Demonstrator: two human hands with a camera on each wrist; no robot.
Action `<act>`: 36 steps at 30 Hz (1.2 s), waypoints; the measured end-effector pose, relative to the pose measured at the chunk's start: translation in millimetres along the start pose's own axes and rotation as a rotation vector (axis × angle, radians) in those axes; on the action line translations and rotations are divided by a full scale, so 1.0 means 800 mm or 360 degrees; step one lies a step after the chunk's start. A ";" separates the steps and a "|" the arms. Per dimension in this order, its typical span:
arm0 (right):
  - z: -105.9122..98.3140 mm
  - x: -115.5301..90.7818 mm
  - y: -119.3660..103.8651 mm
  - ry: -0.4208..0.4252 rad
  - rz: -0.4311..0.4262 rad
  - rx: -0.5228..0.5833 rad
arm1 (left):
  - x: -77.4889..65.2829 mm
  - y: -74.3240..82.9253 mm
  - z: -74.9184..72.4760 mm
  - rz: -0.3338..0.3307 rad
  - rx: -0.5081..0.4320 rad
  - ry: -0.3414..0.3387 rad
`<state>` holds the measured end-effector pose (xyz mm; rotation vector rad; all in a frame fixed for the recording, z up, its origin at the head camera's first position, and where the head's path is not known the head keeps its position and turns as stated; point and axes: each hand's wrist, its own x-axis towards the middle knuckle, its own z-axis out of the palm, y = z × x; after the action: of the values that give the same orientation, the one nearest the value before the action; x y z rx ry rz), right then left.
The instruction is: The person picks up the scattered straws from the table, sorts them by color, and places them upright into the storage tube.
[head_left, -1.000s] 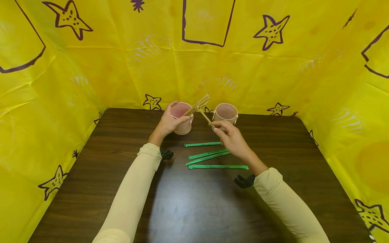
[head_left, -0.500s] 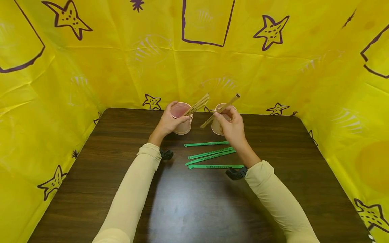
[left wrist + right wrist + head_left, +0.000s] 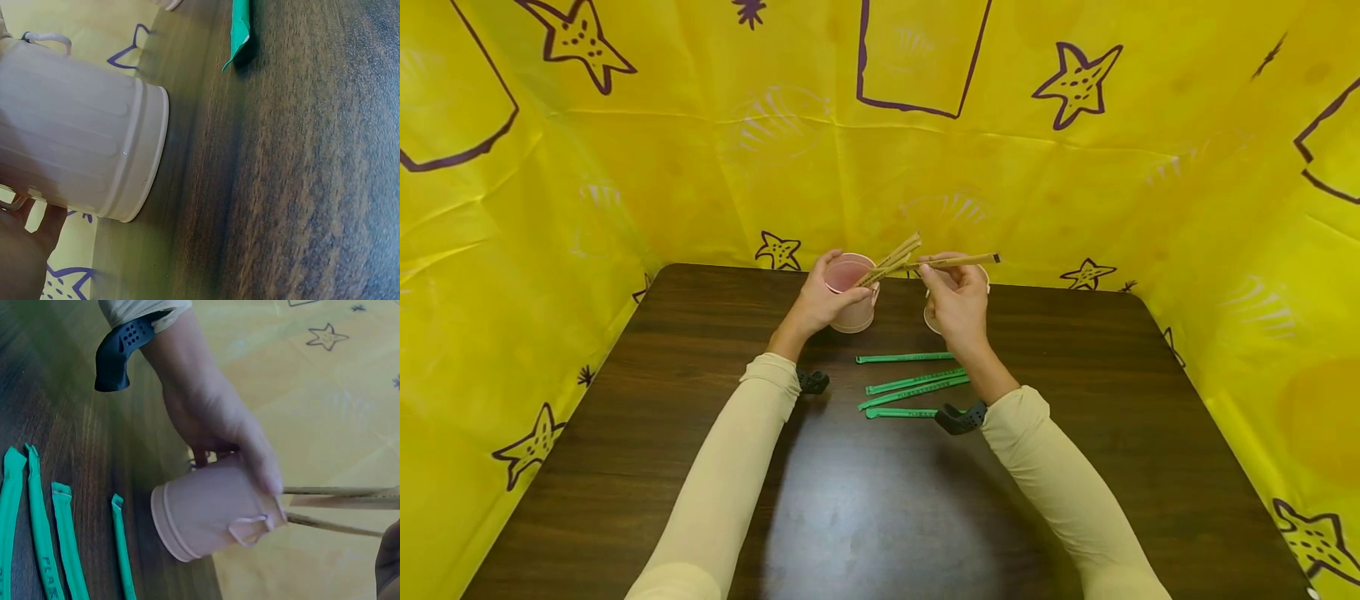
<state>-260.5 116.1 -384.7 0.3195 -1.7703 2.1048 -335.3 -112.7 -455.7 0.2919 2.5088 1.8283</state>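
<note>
My left hand [image 3: 822, 298] grips a small pink pail [image 3: 854, 318] around its side, thumb near the rim. Several tan paper-wrapped straws [image 3: 901, 250] stick out of that pail, leaning right. With its fingertips my right hand [image 3: 962, 315] pinches another tan wrapped straw [image 3: 972, 260], held nearly level. The far end of this straw [image 3: 337, 525] reaches the pail's rim beside the others in the right wrist view. Behind my right hand, a second pail [image 3: 932, 318] is mostly hidden. The left wrist view has the gripped pail [image 3: 75, 125] with its base close to the table.
Several green wrapped straws [image 3: 906, 358] lie side by side on the dark wooden table [image 3: 865, 500], partly under my right forearm. A yellow patterned cloth [image 3: 700, 183] hangs around the table's back and sides. Each wrist wears a black camera mount [image 3: 958, 418].
My right hand has shifted left and turned the tan straw from a steep slant to nearly level, its end now by the left pail's straws. The left hand stays put.
</note>
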 end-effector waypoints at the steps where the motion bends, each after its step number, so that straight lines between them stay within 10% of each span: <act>1: 0.002 0.002 0.003 -0.0002 0.0022 -0.0010 | 0.000 0.000 0.000 0.0005 -0.0002 -0.0001; 20: 0.043 0.034 0.047 -0.0301 0.0461 -0.0468 | 0.003 -0.002 0.003 -0.0014 -0.0041 -0.0023; 36: 0.045 0.037 0.044 -0.0454 0.0471 -0.0613 | -0.016 0.039 -0.004 -0.0060 -0.0059 -0.0094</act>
<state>-304.4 79.8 -397.4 0.2733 -2.4733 1.9115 -319.0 -108.3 -426.2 0.2911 2.4219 1.8223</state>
